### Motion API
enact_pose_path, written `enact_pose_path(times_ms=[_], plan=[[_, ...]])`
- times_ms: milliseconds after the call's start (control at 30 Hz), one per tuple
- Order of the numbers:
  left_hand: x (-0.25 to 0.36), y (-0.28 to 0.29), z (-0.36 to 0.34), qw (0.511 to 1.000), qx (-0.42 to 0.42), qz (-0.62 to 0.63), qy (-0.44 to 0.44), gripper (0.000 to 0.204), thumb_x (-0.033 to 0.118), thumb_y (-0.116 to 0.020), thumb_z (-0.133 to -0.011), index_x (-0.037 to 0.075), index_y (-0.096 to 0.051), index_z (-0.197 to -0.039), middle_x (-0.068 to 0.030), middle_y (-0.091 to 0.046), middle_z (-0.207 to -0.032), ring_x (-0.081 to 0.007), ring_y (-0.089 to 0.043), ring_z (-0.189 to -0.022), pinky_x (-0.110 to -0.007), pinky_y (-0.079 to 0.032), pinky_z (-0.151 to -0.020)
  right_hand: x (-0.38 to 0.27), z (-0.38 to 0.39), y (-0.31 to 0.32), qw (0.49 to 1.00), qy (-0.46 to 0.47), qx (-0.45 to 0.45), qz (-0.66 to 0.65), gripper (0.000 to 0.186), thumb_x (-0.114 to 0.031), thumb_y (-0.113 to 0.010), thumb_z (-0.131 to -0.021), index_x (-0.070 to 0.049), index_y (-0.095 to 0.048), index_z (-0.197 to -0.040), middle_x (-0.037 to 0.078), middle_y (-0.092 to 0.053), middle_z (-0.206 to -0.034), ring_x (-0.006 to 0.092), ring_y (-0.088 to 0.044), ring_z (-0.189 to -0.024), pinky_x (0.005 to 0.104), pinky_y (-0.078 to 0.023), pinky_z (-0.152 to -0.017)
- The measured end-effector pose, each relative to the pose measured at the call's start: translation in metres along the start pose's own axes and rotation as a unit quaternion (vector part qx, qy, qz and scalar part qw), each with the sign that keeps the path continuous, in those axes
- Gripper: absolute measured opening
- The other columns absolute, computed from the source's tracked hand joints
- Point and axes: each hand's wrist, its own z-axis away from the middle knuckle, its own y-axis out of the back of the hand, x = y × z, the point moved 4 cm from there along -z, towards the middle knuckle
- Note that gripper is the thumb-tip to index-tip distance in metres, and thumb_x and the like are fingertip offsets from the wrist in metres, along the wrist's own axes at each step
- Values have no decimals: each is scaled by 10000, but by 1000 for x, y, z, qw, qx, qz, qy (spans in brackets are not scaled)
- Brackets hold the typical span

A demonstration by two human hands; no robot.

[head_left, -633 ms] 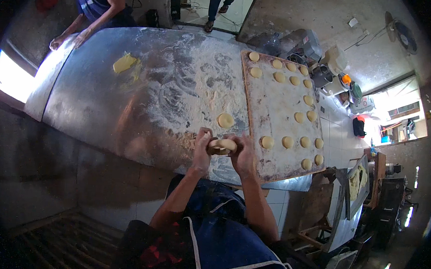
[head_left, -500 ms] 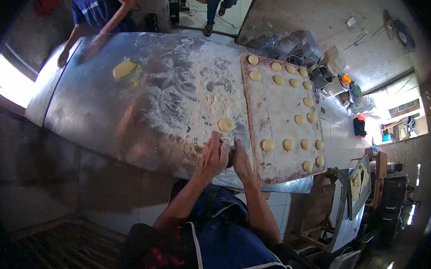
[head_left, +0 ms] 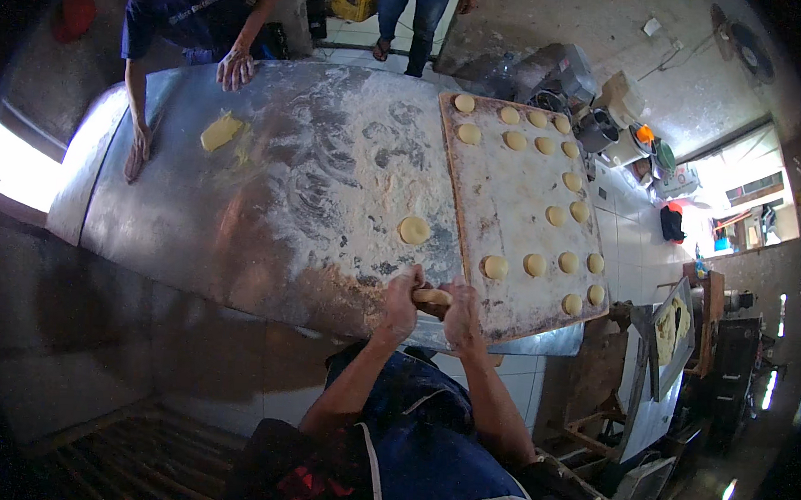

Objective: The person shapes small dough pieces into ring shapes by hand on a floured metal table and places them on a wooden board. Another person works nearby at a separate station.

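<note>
Just over the near edge of the table, my left hand (head_left: 400,306) and my right hand (head_left: 463,317) are closed on opposite ends of a short, pale, roll-shaped piece of dough (head_left: 431,297). Something brown shows under it between the hands, too small to make out. Ahead of my hands, a round dough piece (head_left: 414,230) with a slight dimple lies on the floured metal table (head_left: 196,185). To the right is a floured board (head_left: 512,201), holding several round dough pieces, set apart from one another.
Across the table at far left, a person in a dark shirt has one hand (head_left: 235,69) raised above it and the other at its surface. A flat yellow lump (head_left: 220,132) lies nearby. Another person's legs (head_left: 417,20) stand beyond. Pots (head_left: 597,132) and a stand with a tray (head_left: 668,332) are at right.
My hands went from nearly flat and facing each other to gripping the ends of the dough piece, slightly nearer me. The person across the table lifted one hand and moved the other nearer.
</note>
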Motion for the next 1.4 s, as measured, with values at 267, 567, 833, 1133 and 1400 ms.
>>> enact_pose_path(times_ms=[267, 567, 833, 1133, 1400], plan=[[-17, -29, 0, 998, 50, 24, -20, 358, 351, -393, -982, 51, -484, -810, -129, -495, -645, -263, -517, -539, -405, -376, -456, 14, 7, 46, 996, -62, -70, -4, 415, -366, -474, -982, -19, -526, -761, -2, -448, -688, 117, -460, -645, 302, -391, -574], [-52, -62, 8, 964, -62, -213, -145, 331, 296, -451, -971, 34, -548, -1148, -113, -572, -876, -216, -568, -772, -380, -494, -700, -2, 30, 90, 958, 232, 72, 150, 424, -300, -450, -967, 47, -571, -757, 120, -496, -581, 210, -452, -520, 423, -366, -487], [-99, -66, 9, 880, -106, -436, -156, 294, 39, -544, -885, -27, -540, -1171, -185, -625, -846, -348, -593, -699, -400, -481, -622, 24, 30, 115, 974, 206, 43, 89, 476, -347, -464, -964, 48, -585, -728, 131, -543, -576, 220, -508, -513, 418, -405, -492], [-117, -99, 39, 825, -121, -497, -241, 313, 258, -478, -942, -22, -590, -1025, -177, -646, -932, -291, -622, -756, -388, -492, -706, 38, 54, 166, 965, 199, 50, 162, 301, -232, -529, -922, 34, -603, -802, 141, -583, -717, 245, -564, -659, 367, -453, -617], [-122, -104, 9, 879, 23, -476, 24, 358, 264, -403, -958, -34, -573, -1060, -247, -628, -834, -429, -612, -780, -473, -476, -665, 44, 36, 204, 973, 70, 3, 219, 454, -258, -702, -801, 29, -558, -1121, 207, -619, -980, 308, -607, -887, 403, -482, -796]])
